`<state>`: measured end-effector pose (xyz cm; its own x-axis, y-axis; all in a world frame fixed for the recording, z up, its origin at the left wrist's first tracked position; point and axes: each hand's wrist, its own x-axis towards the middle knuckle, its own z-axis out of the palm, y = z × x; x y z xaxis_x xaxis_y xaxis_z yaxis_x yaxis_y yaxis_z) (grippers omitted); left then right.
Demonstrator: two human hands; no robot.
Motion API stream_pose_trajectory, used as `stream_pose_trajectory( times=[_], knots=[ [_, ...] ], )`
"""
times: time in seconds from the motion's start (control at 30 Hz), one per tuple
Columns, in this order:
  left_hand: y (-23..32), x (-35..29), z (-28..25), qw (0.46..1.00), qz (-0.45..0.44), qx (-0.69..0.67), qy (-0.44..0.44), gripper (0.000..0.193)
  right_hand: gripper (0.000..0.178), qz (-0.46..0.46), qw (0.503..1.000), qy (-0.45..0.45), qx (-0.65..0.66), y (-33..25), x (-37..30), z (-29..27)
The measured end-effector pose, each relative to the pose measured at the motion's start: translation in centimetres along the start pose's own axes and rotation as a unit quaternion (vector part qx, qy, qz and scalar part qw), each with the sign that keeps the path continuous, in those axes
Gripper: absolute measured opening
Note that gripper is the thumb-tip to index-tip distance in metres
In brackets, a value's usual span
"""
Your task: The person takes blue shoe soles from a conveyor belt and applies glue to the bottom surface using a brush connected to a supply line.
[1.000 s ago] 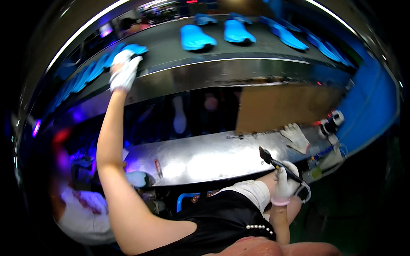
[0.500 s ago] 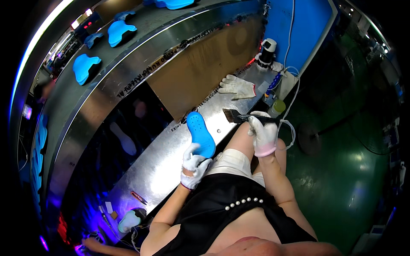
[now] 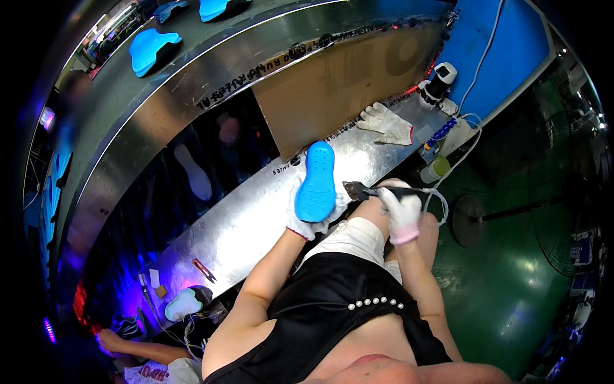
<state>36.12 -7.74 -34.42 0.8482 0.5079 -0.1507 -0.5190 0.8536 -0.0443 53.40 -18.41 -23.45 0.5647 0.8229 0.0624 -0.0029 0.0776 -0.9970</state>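
Observation:
A bright blue shoe sole (image 3: 316, 182) lies in my left hand (image 3: 298, 224), in a white glove; the palm is beneath it and fingers show along both sides. Its surface bears small dots at the narrow upper part and ridges at the wide lower end. To its right, my right hand (image 3: 404, 216), gloved in white with a pink cuff, is closed round the black handle of a brush (image 3: 355, 191). The bristles point left toward the sole, apart from it. A thin pale tube (image 3: 444, 203) loops behind the handle.
A metal bench (image 3: 236, 230) holds a spare glove (image 3: 386, 124), small red snips (image 3: 204, 271) and a green-capped bottle (image 3: 436, 169). Behind it, a conveyor carries blue pieces (image 3: 152, 51). Cardboard (image 3: 339, 83) stands along the bench's back. Another person's arm (image 3: 141, 347) reaches in at lower left.
My left hand has raised and turned the sole, bringing its ridged end into view. The brush sits closer to the sole. The whole view has shifted, moving the bench rightward.

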Motion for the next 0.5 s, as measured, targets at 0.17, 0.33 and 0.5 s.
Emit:
stream_pose_trajectory(
  times=[0.17,0.33,0.5],
  knots=[
    [-3.4,1.8,3.2,0.992,0.114,0.043,0.035,0.065,0.018,-0.296,0.903,0.000,-0.311,-0.5,2.3,5.1],
    [-2.2,-1.0,8.9,0.986,0.091,0.127,-0.049,0.075,0.015,-0.266,0.880,-0.164,-0.357,-7.9,-3.7,3.1],
    [-5.1,0.3,8.3,0.985,0.094,0.114,-0.088,0.067,0.018,-0.424,0.867,-0.027,-0.262,-7.2,-0.8,3.7]
  ],
)
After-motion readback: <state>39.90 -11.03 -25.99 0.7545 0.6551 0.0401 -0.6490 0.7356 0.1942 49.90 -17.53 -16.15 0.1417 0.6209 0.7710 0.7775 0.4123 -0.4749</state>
